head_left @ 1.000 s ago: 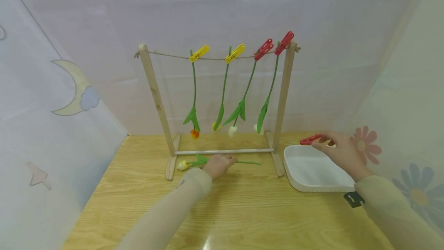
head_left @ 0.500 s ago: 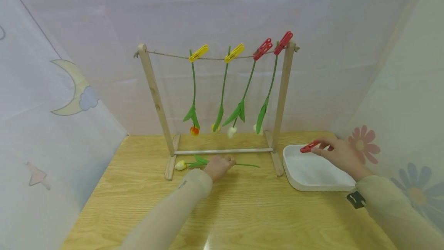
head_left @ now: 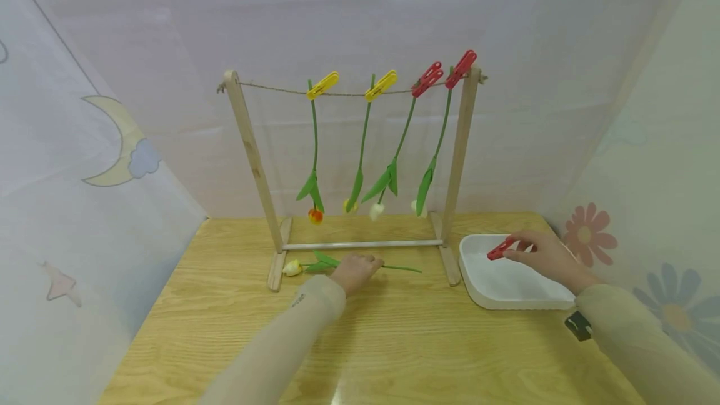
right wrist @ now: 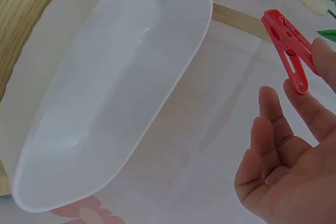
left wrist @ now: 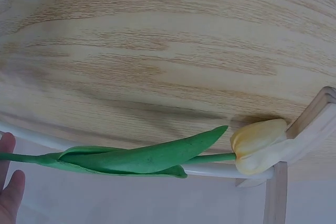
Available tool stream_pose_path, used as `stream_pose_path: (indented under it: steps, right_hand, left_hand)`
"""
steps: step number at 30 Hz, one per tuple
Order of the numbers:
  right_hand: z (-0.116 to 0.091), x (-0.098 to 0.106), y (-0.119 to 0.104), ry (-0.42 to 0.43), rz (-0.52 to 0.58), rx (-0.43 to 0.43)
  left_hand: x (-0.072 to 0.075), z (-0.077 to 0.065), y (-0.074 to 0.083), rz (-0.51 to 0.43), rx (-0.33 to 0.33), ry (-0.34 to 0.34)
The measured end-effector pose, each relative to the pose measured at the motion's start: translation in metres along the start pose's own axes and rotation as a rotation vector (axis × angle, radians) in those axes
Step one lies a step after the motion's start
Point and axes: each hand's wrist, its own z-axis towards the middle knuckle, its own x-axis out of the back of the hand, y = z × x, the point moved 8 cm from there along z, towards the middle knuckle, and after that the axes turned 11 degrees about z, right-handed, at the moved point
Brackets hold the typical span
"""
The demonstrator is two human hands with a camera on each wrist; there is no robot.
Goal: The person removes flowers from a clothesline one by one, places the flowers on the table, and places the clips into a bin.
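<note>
Your right hand (head_left: pixel 542 258), with its red clothespin (head_left: pixel 498 249), has dropped lower since a second ago, when the clothespin showed at the far rim of the white tray (head_left: pixel 480 274); your left hand (head_left: pixel 356 272) has barely moved.

From the head view, you see the clothespin against the inside of the tray, pinched in your right fingertips. Your left hand is at the stem of a pale yellow tulip (head_left: pixel 325 260) lying sideways along the near side of the rack (head_left: pixel 255 167) on the wooden table (head_left: pixel 422 342). Four more tulips (head_left: pixel 307 187) hang head down from the string (head_left: pixel 272 89), two under yellow clothespins, two under red ones.

From the left wrist, you see the stem pass your finger and thumb tips; you cannot tell whether they grip it. The blossom (left wrist: pixel 257 145) lies near the rack's foot.

From the right wrist, your thumb and forefinger pinch the clothespin's handles, your other fingers bent loosely. It shows beyond the tray's edge, apart from it.
</note>
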Motion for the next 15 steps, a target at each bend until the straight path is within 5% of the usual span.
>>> stream_pose_path:
  steps: [6,15]
  right_hand:
    - [0.003,-0.005,0.009,0.006,-0.075,0.03]
    - [0.008,-0.02,0.015,-0.072,-0.036,0.063]
  left_hand:
    - [-0.002,0.0,0.002,0.017,-0.002,-0.01]
    - [-0.008,0.001,0.008,0.074,-0.011,-0.02]
